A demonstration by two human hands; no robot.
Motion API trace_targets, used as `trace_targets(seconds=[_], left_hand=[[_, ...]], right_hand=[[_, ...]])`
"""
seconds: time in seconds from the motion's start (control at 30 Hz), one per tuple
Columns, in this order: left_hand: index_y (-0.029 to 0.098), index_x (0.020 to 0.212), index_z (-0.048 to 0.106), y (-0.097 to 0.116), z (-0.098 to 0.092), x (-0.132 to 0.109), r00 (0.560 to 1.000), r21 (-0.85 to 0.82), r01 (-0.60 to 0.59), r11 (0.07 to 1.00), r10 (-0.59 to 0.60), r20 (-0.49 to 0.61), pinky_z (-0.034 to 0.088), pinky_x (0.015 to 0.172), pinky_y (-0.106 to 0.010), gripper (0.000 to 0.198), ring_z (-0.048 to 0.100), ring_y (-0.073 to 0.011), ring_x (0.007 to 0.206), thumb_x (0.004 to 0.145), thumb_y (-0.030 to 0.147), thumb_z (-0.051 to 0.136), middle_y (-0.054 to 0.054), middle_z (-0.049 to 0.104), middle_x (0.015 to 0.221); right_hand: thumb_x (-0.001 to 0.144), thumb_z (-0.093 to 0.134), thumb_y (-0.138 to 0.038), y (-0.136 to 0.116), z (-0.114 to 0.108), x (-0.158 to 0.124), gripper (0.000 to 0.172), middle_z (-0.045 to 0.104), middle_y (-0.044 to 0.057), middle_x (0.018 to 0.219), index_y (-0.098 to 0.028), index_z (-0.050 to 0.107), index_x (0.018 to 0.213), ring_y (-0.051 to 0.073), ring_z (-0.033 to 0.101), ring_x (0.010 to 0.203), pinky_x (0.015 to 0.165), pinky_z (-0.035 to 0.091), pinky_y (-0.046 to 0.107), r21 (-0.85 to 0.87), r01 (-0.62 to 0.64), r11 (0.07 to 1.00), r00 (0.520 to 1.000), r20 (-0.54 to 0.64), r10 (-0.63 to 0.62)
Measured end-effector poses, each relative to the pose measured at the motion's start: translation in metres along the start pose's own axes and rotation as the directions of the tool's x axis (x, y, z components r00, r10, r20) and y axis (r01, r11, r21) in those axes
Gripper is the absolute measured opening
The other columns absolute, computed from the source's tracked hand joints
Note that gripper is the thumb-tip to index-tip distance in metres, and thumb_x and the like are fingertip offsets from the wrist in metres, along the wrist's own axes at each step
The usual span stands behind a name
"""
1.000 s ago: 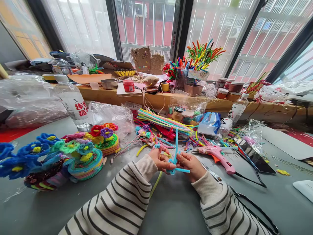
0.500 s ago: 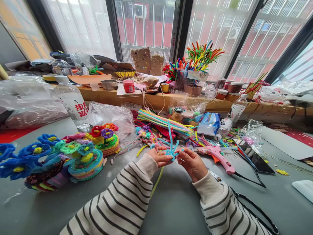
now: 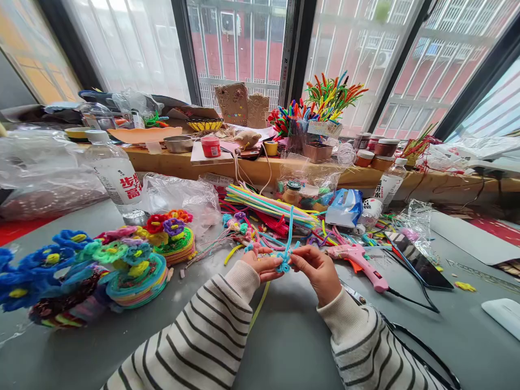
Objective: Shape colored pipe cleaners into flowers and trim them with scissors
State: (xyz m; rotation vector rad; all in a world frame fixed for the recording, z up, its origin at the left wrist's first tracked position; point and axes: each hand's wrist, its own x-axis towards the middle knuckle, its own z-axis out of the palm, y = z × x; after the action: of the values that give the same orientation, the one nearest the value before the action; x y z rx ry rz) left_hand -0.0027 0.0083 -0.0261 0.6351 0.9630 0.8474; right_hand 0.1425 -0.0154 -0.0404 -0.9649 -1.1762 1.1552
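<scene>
A light-blue pipe-cleaner flower (image 3: 284,264) with looped petals is held between my two hands above the grey table. My left hand (image 3: 262,264) pinches its left side. Thumb and forefinger of my right hand (image 3: 319,269) close on its right side. One long blue stem end stands upright from the flower, with shorter ends beside it. Under my left wrist a yellow-green pipe cleaner (image 3: 260,306) lies on the table. Just right of my right hand rests a pink glue gun (image 3: 361,262).
Finished pipe-cleaner flowers (image 3: 52,259) stand at left, beside a water bottle (image 3: 117,179). Behind my hands lies a bundle of pastel pipe cleaners (image 3: 272,206). A phone (image 3: 418,260) and a black-handled tool (image 3: 422,346) are at right.
The blue flower has turned in my fingers, and its long end now stands straighter and further right. My right fingers have shifted slightly. The whole view has tilted a little.
</scene>
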Motion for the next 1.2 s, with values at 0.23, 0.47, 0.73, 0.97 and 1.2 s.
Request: trace_targets(seconds=[0.23,0.47,0.73,0.97,1.2], left_hand=[[0.015,0.082,0.033,-0.0002,-0.0002,0.0019,0.999,0.024,0.005,1.0,-0.004,-0.042,0.05,0.057,-0.028,0.047,0.062,-0.018,0.058,0.052,0.006,0.067,-0.004,0.061,0.064],[0.016,0.082,0.033,0.0,-0.0011,0.0026,0.999,0.041,-0.01,0.999,0.012,-0.037,0.05,0.059,-0.027,0.044,0.061,-0.0147,0.055,0.054,0.007,0.065,-0.002,0.06,0.062],[0.017,0.079,0.032,0.0013,0.0044,-0.0009,0.997,0.056,-0.03,0.998,0.034,-0.074,0.05,0.059,-0.027,0.035,0.06,-0.0128,0.052,0.061,0.007,0.06,0.0,0.06,0.058],[0.017,0.079,0.033,0.0004,0.0049,-0.0016,0.996,0.061,-0.021,0.998,0.026,-0.081,0.05,0.057,-0.027,0.037,0.06,-0.0126,0.051,0.059,0.007,0.061,0.001,0.059,0.057],[0.017,0.079,0.033,-0.004,-0.0009,0.0062,0.995,0.09,-0.058,0.994,0.065,-0.08,0.049,0.065,-0.034,0.045,0.061,-0.0159,0.059,0.051,0.004,0.066,0.005,0.055,0.051]], right_hand=[[0.069,0.052,-0.017,-0.0021,-0.0037,-0.005,0.02,0.06,0.005,0.079,-0.024,0.064,0.084,0.018,0.055,0.073,0.064,0.044,0.029,-0.439,0.359,0.824,0.933,0.149,-0.327],[0.073,0.045,-0.012,0.0,-0.0038,-0.0054,0.029,0.055,0.006,0.08,-0.026,0.061,0.092,0.017,0.054,0.074,0.067,0.044,0.029,-0.581,0.517,0.629,0.852,0.277,-0.444],[0.073,0.045,-0.011,-0.0045,-0.0012,-0.0057,0.021,0.059,0.005,0.076,-0.022,0.059,0.084,0.016,0.055,0.072,0.067,0.044,0.028,-0.595,0.542,0.594,0.829,0.262,-0.493],[0.07,0.046,-0.007,0.0001,0.0003,-0.0052,0.017,0.056,0.005,0.073,-0.017,0.058,0.077,0.014,0.054,0.067,0.062,0.045,0.025,-0.621,0.573,0.535,0.796,0.269,-0.542],[0.07,0.047,-0.01,-0.0011,0.0002,-0.0055,0.014,0.056,0.006,0.074,-0.016,0.059,0.074,0.015,0.054,0.07,0.062,0.046,0.027,-0.574,0.528,0.626,0.839,0.241,-0.487]])
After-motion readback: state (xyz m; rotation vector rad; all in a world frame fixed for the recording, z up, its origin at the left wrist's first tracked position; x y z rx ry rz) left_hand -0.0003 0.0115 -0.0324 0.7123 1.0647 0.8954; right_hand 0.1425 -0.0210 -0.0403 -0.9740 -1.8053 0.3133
